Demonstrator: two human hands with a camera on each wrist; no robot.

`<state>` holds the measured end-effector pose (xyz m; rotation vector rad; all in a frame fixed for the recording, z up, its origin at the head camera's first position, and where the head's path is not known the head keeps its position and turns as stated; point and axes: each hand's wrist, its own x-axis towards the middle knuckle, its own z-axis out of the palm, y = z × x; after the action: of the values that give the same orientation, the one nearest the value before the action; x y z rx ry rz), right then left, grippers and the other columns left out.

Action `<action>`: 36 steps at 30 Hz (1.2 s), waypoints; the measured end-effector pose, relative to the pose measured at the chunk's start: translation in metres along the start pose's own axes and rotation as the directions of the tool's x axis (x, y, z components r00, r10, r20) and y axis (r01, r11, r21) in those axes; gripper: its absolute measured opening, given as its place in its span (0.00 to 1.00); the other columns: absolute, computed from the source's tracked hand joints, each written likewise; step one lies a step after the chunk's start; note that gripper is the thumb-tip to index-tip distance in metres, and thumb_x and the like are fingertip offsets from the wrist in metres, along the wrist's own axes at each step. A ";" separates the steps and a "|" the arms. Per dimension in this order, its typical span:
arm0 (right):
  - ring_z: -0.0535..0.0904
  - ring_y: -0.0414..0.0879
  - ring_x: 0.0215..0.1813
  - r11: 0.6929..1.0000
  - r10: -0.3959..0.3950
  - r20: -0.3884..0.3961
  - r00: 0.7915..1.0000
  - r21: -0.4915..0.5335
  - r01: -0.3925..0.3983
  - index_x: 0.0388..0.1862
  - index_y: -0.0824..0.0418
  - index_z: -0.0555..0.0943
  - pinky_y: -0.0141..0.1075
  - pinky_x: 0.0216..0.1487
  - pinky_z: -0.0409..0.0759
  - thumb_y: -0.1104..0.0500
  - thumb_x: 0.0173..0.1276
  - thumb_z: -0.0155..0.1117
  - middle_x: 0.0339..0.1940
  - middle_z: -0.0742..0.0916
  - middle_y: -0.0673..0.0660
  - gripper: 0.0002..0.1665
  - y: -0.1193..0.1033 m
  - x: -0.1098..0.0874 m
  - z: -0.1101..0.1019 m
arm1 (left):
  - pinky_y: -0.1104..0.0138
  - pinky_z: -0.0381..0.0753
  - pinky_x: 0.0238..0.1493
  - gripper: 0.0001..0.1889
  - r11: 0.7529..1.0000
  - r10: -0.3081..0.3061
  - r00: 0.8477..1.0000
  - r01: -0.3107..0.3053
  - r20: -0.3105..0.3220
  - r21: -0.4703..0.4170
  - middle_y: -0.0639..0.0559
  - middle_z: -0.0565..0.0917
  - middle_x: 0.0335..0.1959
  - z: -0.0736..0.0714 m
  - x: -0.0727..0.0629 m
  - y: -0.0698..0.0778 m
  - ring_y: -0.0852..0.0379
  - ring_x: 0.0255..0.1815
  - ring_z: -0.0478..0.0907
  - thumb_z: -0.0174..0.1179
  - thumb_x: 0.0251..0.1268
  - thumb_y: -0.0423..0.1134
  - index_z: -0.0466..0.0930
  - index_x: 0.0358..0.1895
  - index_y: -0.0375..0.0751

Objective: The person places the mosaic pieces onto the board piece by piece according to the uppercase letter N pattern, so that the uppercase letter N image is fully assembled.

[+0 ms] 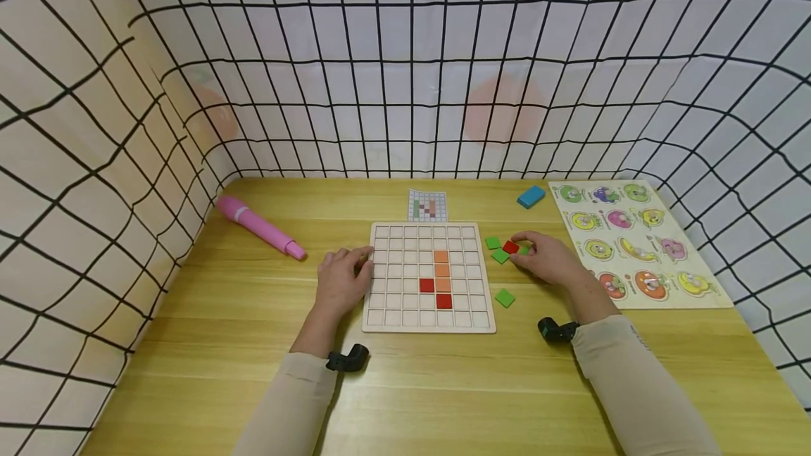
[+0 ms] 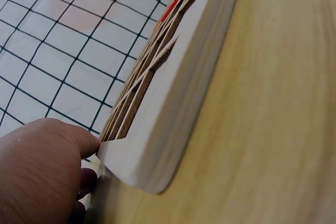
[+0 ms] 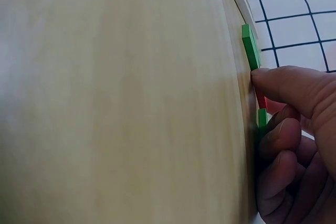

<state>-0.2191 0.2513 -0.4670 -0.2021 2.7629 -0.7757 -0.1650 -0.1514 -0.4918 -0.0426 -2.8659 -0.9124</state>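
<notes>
A pale wooden grid board (image 1: 393, 328) lies flat, with orange tiles (image 1: 441, 270) stacked in one column and red tiles (image 1: 427, 286) set in cells beside and below them. At the board's left edge rests my left hand (image 1: 342, 280); its thumb (image 2: 86, 141) touches the rim in the left wrist view. To the right of the board, my right hand (image 1: 548, 259) pinches a loose red tile (image 1: 510, 248) between thumb and finger. Loose green tiles (image 1: 500, 256) lie around that tile, one partly hidden by the fingers. Another green tile (image 1: 505, 298) lies nearer me.
A small pattern card (image 1: 427, 205) is behind the board. At the left lies a pink microphone-shaped object (image 1: 260, 228). A blue block (image 1: 531, 196) sits at the back right, beside a fruit picture board (image 1: 633, 248). Black-grid white fabric walls surround the table.
</notes>
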 end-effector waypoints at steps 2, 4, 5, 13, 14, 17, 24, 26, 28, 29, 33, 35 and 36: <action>0.71 0.47 0.28 1.000 -0.001 0.000 1.000 0.001 0.001 0.69 0.59 0.74 0.38 0.32 0.68 0.47 0.74 0.63 0.30 0.78 0.54 0.30 0.000 0.000 0.000 | 0.52 0.65 0.52 0.19 1.000 0.003 1.000 -0.003 -0.003 0.003 0.47 0.85 0.45 0.000 0.000 -0.001 0.45 0.49 0.73 0.57 0.73 0.48 0.82 0.64 0.55; 0.71 0.47 0.27 1.000 0.002 0.001 1.000 0.002 -0.002 0.69 0.58 0.74 0.38 0.31 0.68 0.47 0.74 0.63 0.29 0.78 0.54 0.30 0.000 0.000 0.000 | 0.52 0.65 0.52 0.19 1.000 0.004 1.000 -0.004 -0.005 0.004 0.47 0.85 0.45 0.001 0.000 -0.001 0.45 0.49 0.73 0.56 0.74 0.48 0.82 0.64 0.55; 0.71 0.46 0.27 1.000 0.003 0.001 1.000 0.001 -0.003 0.69 0.58 0.75 0.38 0.31 0.68 0.47 0.74 0.63 0.29 0.78 0.54 0.29 0.000 0.000 0.000 | 0.52 0.65 0.52 0.19 1.000 0.005 1.000 -0.005 -0.006 0.005 0.47 0.85 0.46 0.001 0.000 -0.001 0.45 0.49 0.73 0.56 0.74 0.48 0.82 0.64 0.55; 0.71 0.46 0.27 1.000 0.007 -0.002 1.000 0.000 -0.007 0.67 0.58 0.76 0.38 0.31 0.68 0.47 0.74 0.63 0.29 0.78 0.54 0.28 0.000 0.001 0.001 | 0.51 0.66 0.52 0.19 1.000 0.004 1.000 -0.004 -0.004 0.007 0.47 0.85 0.48 0.001 0.001 -0.001 0.44 0.50 0.73 0.55 0.74 0.48 0.82 0.64 0.55; 0.71 0.46 0.27 1.000 0.007 -0.003 1.000 -0.004 -0.007 0.66 0.58 0.76 0.38 0.32 0.68 0.46 0.74 0.63 0.29 0.78 0.54 0.28 0.000 0.000 0.001 | 0.51 0.65 0.52 0.19 1.000 0.001 1.000 -0.001 -0.001 0.004 0.46 0.85 0.48 0.001 0.001 -0.001 0.44 0.50 0.73 0.55 0.74 0.48 0.82 0.64 0.55; 0.71 0.46 0.27 1.000 0.009 -0.009 1.000 -0.010 -0.009 0.65 0.57 0.77 0.38 0.31 0.68 0.46 0.74 0.62 0.29 0.78 0.54 0.25 -0.001 0.000 0.002 | 0.52 0.65 0.52 0.19 1.000 0.000 1.000 0.000 0.001 0.006 0.46 0.85 0.48 0.001 0.000 -0.001 0.44 0.50 0.73 0.55 0.74 0.48 0.82 0.64 0.55; 0.71 0.46 0.26 1.000 0.005 -0.010 1.000 0.004 -0.005 0.61 0.57 0.77 0.38 0.31 0.68 0.49 0.75 0.60 0.28 0.78 0.54 0.21 0.000 -0.001 0.002 | 0.52 0.65 0.52 0.20 1.000 0.004 1.000 -0.004 -0.002 0.014 0.46 0.85 0.47 0.002 0.000 -0.001 0.44 0.50 0.73 0.55 0.74 0.49 0.82 0.64 0.54; 0.71 0.46 0.26 1.000 0.007 -0.015 1.000 0.011 -0.007 0.61 0.58 0.77 0.38 0.31 0.68 0.50 0.75 0.60 0.28 0.78 0.54 0.21 0.000 -0.002 0.002 | 0.52 0.65 0.52 0.20 1.000 0.006 1.000 -0.006 -0.005 0.012 0.46 0.85 0.47 0.003 0.000 -0.001 0.44 0.50 0.73 0.55 0.74 0.48 0.82 0.64 0.55; 0.71 0.46 0.27 1.000 0.005 -0.023 1.000 0.018 -0.004 0.61 0.59 0.77 0.38 0.31 0.68 0.51 0.75 0.61 0.28 0.79 0.54 0.21 0.000 -0.003 0.002 | 0.52 0.65 0.52 0.20 1.000 0.009 1.000 -0.009 -0.008 0.010 0.46 0.85 0.47 0.003 0.000 -0.001 0.44 0.50 0.73 0.55 0.74 0.48 0.82 0.64 0.54; 0.71 0.46 0.27 1.000 0.003 -0.027 1.000 0.020 -0.003 0.61 0.59 0.77 0.38 0.30 0.68 0.51 0.75 0.61 0.28 0.78 0.54 0.21 -0.001 -0.004 0.001 | 0.52 0.65 0.52 0.20 1.000 0.010 1.000 -0.010 -0.009 0.011 0.46 0.85 0.48 0.003 0.000 -0.002 0.44 0.50 0.73 0.55 0.74 0.48 0.82 0.64 0.54; 0.70 0.46 0.26 1.000 -0.005 -0.043 0.999 0.029 0.006 0.61 0.58 0.77 0.37 0.29 0.68 0.51 0.74 0.61 0.28 0.78 0.53 0.21 -0.005 -0.006 0.000 | 0.51 0.65 0.52 0.20 1.000 0.010 1.000 -0.010 -0.011 0.012 0.46 0.85 0.48 0.004 0.001 -0.002 0.44 0.50 0.73 0.55 0.74 0.49 0.82 0.64 0.54; 0.70 0.46 0.25 0.999 -0.013 -0.043 0.999 0.042 0.015 0.61 0.58 0.77 0.37 0.28 0.68 0.51 0.74 0.61 0.27 0.77 0.53 0.21 -0.009 -0.007 -0.001 | 0.51 0.65 0.53 0.20 1.000 0.009 1.000 -0.009 -0.010 0.014 0.46 0.85 0.48 0.003 0.001 -0.003 0.44 0.50 0.73 0.55 0.74 0.49 0.82 0.64 0.54; 0.70 0.46 0.25 0.999 -0.024 -0.043 0.999 0.047 0.026 0.61 0.58 0.77 0.37 0.28 0.68 0.51 0.74 0.61 0.26 0.77 0.53 0.20 -0.011 -0.008 -0.001 | 0.51 0.65 0.53 0.20 1.000 0.009 1.000 -0.008 -0.010 0.014 0.46 0.85 0.48 0.003 0.001 -0.003 0.44 0.50 0.73 0.55 0.74 0.49 0.82 0.64 0.54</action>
<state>-0.2109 0.2440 -0.4583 -0.2139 2.7830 -0.8611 -0.1667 -0.1518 -0.4957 -0.0486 -2.8609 -0.8880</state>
